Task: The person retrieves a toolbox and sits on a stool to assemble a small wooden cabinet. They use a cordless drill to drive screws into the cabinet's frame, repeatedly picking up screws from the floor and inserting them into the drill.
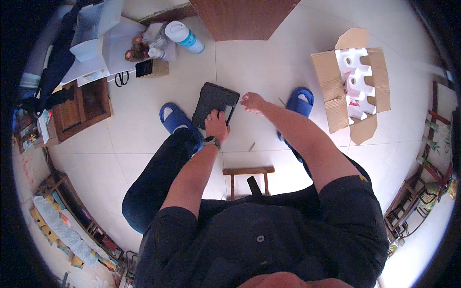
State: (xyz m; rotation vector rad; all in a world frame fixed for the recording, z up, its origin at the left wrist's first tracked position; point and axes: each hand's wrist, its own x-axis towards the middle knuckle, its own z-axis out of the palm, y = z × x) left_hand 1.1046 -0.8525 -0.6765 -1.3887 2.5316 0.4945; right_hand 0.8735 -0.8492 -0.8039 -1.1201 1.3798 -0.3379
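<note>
A flat black plastic case [211, 98] lies closed on the tiled floor between my feet. My left hand [217, 127], with a watch [212, 141] on its wrist, rests on the near part of the case with its fingers laid out on the surface. Just right of the case, apart from it, is my right hand [253, 103]. Its fingers are curled in, and whatever they may hold is too small to make out. A short thin stick-like piece [252, 146] lies on the floor nearer to me.
Blue slippers [175, 117] are on my feet. An open cardboard box [332, 101] with white moulded inserts stands at the right. Far left are a white bottle [185, 36], a small box [158, 68] and black-handled scissors [122, 78]. A wooden stool [248, 171] is close beneath me.
</note>
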